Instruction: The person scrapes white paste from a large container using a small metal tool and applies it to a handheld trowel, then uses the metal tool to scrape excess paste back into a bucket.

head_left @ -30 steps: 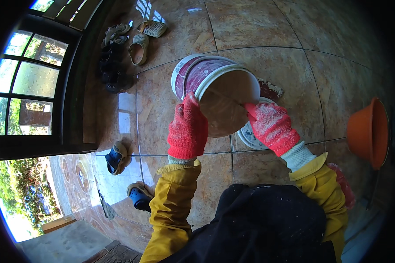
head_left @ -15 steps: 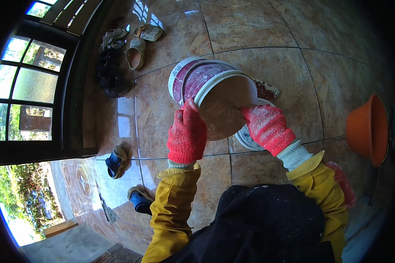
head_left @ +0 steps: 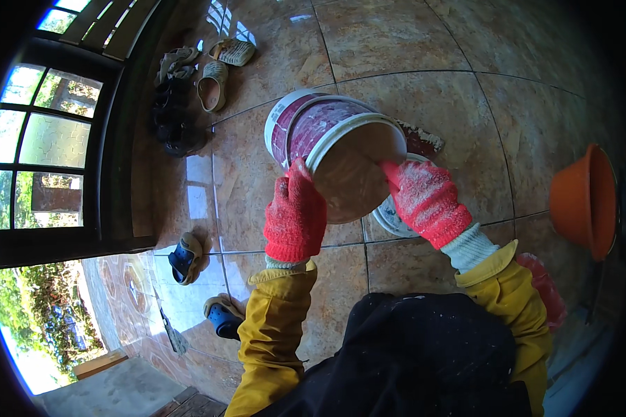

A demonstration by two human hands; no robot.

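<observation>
A white plastic bucket [head_left: 320, 121] with a smeared maroon label is tipped over in front of me, its mouth toward me. My left hand [head_left: 294, 208], in a dusty red knit glove, is closed on the bucket's lower left rim. My right hand [head_left: 426, 203], in a matching glove, grips the right side of the rim, its fingertips reaching into the opening. Behind the bucket, partly hidden, a round white item like a lid [head_left: 389, 224] lies on the tiles, and a dark red object crusted with white [head_left: 430, 139] lies beyond it.
An orange basin [head_left: 570, 201] sits at the right. Several shoes [head_left: 212, 90] line the back left. Two blue clogs [head_left: 185, 260] lie apart at left. A dark-framed window [head_left: 55, 139] and a doorway [head_left: 45, 320] edge the left. A flat tool [head_left: 174, 333] lies near the doorway.
The bucket and both hands have shifted slightly left in the view since a second ago, with little change in grip or tilt.
</observation>
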